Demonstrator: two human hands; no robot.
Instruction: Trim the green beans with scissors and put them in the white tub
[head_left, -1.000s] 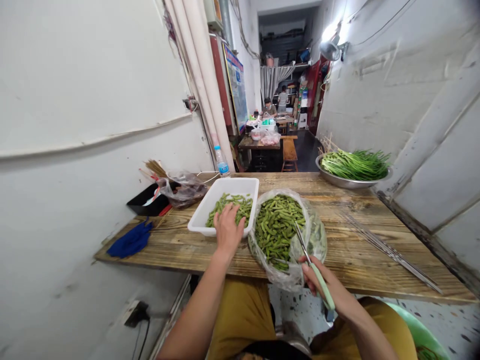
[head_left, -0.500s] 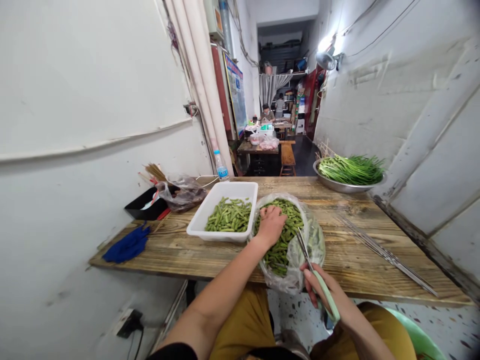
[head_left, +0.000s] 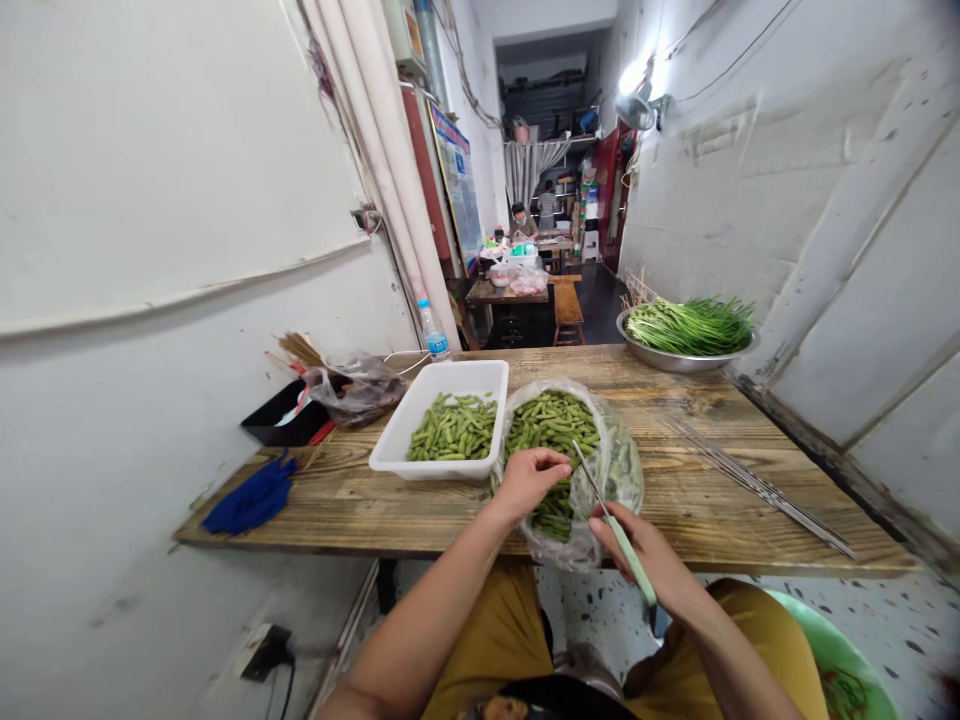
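Observation:
My left hand [head_left: 527, 481] is pinched closed over the near edge of a clear plastic bag [head_left: 626, 480] full of green bean pods [head_left: 551, 425]; it seems to hold a pod, though I cannot see it clearly. My right hand [head_left: 643, 555] grips green-handled scissors [head_left: 611, 525], blades pointing up toward the left fingers. A white plastic tub [head_left: 420, 410] with trimmed pods stands just left of the bag on the wooden table [head_left: 697, 500].
A metal bowl of green stalks [head_left: 686, 330] sits at the far right corner, and metal skewers [head_left: 757, 487] lie along the right. A black tray [head_left: 281, 420], a bag [head_left: 360, 385], a blue cloth [head_left: 251, 497] and a water bottle [head_left: 433, 330] are on the left. People work at tables far down the corridor.
My left hand went from the white tub to the bag of pods, then drew back toward the near edge with fingers pinched. The scissors hand shifted slightly left toward it.

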